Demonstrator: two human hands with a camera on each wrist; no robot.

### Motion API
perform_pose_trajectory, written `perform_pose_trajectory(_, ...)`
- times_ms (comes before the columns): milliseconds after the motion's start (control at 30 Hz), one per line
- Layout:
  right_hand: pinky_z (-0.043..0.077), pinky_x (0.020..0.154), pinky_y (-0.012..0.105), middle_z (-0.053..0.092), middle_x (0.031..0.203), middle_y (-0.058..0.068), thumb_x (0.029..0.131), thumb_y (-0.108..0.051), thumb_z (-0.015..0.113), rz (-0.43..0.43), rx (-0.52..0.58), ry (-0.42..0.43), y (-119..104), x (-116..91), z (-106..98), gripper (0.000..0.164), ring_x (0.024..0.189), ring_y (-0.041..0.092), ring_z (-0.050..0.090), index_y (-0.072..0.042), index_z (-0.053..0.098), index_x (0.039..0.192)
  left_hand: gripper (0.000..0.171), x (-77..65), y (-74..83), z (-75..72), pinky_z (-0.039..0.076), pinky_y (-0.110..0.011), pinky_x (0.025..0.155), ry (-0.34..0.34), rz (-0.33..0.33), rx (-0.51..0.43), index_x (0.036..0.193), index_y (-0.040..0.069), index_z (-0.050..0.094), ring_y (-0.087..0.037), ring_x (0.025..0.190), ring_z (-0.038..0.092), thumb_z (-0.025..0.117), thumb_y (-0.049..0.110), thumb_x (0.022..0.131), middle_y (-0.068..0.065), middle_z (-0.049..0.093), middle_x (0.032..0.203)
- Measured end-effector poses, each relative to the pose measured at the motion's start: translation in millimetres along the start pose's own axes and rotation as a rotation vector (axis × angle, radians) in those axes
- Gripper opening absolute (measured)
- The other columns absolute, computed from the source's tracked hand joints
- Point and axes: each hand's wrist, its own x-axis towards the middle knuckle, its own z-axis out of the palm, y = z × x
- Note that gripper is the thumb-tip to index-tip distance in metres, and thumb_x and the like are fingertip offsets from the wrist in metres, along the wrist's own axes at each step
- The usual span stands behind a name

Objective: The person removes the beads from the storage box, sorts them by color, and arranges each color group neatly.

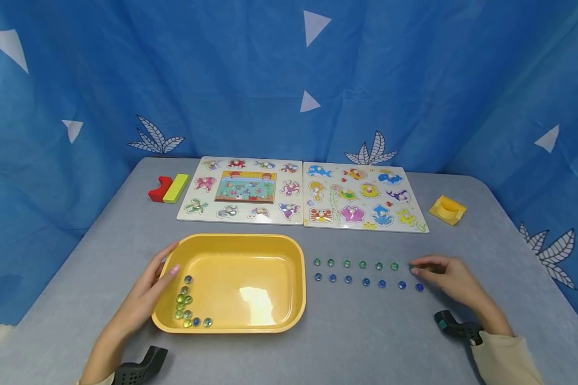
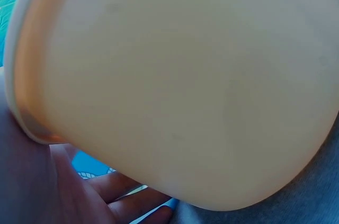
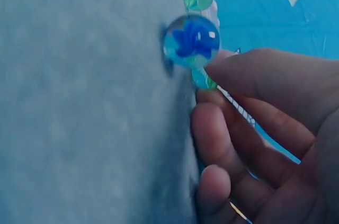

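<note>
Marbles (image 1: pixel 366 282) form two rows right of the yellow tray (image 1: pixel 226 267); the left hand (image 1: pixel 142 299) grips its left side, the right hand (image 1: pixel 453 279) pinches a green marble (image 3: pixel 201 78) at the far row's right end.

Nothing legible on any feed. I checked the puzzle boards (image 1: pixel 209 202) ahead of and between the left hand (image 1: pixel 139 298) and right hand (image 1: pixel 445 275): pictures, no letters or digits I can read. Same for the yellow tray (image 1: pixel 241 237) at the left hand and glass marbles (image 1: pixel 402 285) by the right. Black wrist units (image 1: pixel 142 367) behind them: too small to read.
</note>
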Motion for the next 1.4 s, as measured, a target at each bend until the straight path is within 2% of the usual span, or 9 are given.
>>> perform_pose_trajectory(267,0.042,0.056,0.020,0.064,0.100,0.009,0.086,-0.024,0.060,-0.034,-0.038,0.034,-2,0,3,0.024,0.068,0.003,0.049,-0.010,0.066,0.105,0.052,0.1,0.2,0.6,0.042,-0.011,0.076,0.006,0.001,0.009,0.144,0.029,0.016,0.003,0.095,0.050,0.038,0.028,0.097,-0.013,0.043,0.130)
perform_pose_trajectory(600,0.040,0.055,0.021,0.062,0.096,0.008,0.086,-0.025,0.061,-0.073,-0.046,0.020,-3,-3,-3,0.028,0.068,0.001,0.048,-0.008,0.062,0.108,0.051,-0.4,0.1,1.7,0.042,-0.010,0.076,0.014,0.010,0.007,0.144,0.028,0.017,0.003,0.095,0.051,0.037,0.027,0.097,-0.013,0.045,0.128)
perform_pose_trajectory(833,0.045,0.067,0.020,0.064,0.107,0.010,0.088,-0.031,0.058,-0.092,-0.074,0.053,-10,-6,-11,0.030,0.079,-0.012,0.048,-0.011,0.063,0.109,0.051,-0.3,0.3,2.8,0.041,-0.009,0.076,0.016,0.009,0.010,0.144,0.028,0.017,0.003,0.096,0.050,0.038,0.027,0.097,-0.012,0.044,0.128)
perform_pose_trajectory(900,0.045,0.068,0.020,0.065,0.105,0.005,0.087,-0.036,0.057,-0.126,-0.076,0.085,-11,-4,-9,0.031,0.080,-0.014,0.048,-0.014,0.063,0.108,0.051,0.1,0.3,2.9,0.041,-0.009,0.077,0.011,0.009,0.011,0.144,0.028,0.017,0.002,0.096,0.051,0.037,0.028,0.097,-0.012,0.045,0.127)
perform_pose_trajectory(1067,0.045,0.073,0.020,0.065,0.102,-0.001,0.088,-0.035,0.056,-0.225,-0.018,0.049,-45,-2,-5,0.030,0.085,-0.006,0.052,-0.015,0.063,0.108,0.051,0.5,0.6,2.5,0.042,-0.010,0.077,0.001,-0.003,0.006,0.144,0.028,0.017,0.001,0.096,0.051,0.038,0.029,0.097,-0.012,0.044,0.129)
perform_pose_trajectory(1267,0.046,0.081,0.023,0.065,0.103,0.000,0.089,-0.027,0.056,-0.402,0.144,-0.136,-112,11,8,0.023,0.087,0.003,0.055,-0.017,0.062,0.109,0.051,0.1,0.8,1.9,0.041,-0.009,0.077,0.006,-0.014,0.009,0.144,0.029,0.017,0.001,0.096,0.050,0.038,0.029,0.097,-0.012,0.043,0.130)
perform_pose_trajectory(1400,0.048,0.082,0.027,0.065,0.103,0.001,0.088,-0.026,0.058,-0.490,0.269,-0.335,-162,23,29,0.025,0.089,0.011,0.059,-0.017,0.062,0.111,0.052,0.3,0.2,1.6,0.041,-0.010,0.077,0.006,-0.018,0.010,0.144,0.029,0.016,0.002,0.096,0.050,0.038,0.030,0.097,-0.013,0.043,0.130)
